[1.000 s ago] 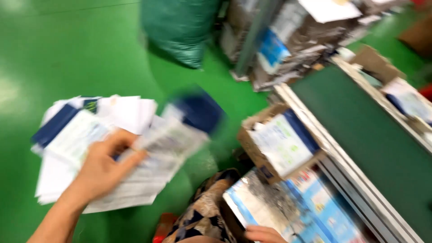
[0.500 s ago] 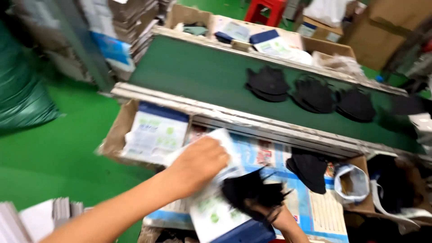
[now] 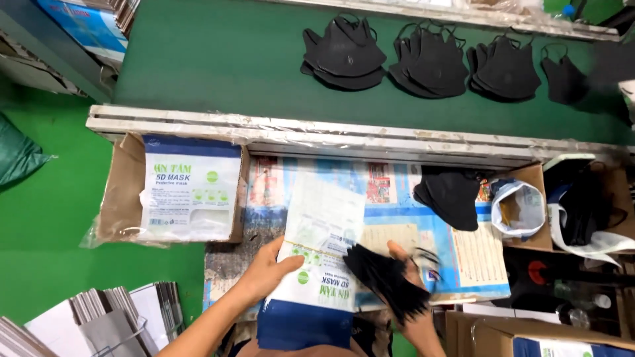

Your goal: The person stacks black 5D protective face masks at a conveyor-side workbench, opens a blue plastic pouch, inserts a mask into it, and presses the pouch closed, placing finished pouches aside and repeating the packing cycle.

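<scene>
CHANGE: view has swung down onto the tabletop [image 3: 456, 258]; left hand [image 3: 264, 274] has slid to the pouch's edge | LEFT: grip closed on white-and-blue pouch [image 3: 317, 264], long axis pointing away from the person | RIGHT: right hand [image 3: 413, 277] clasps black masks [image 3: 387, 281], just right of pouch | CONTAINERS: cardboard box [image 3: 119, 192] holds flat pouches [image 3: 192, 188].

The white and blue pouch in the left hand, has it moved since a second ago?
Yes. The pouch went from over the floor stack to the worktable, right of the cardboard box.
</scene>
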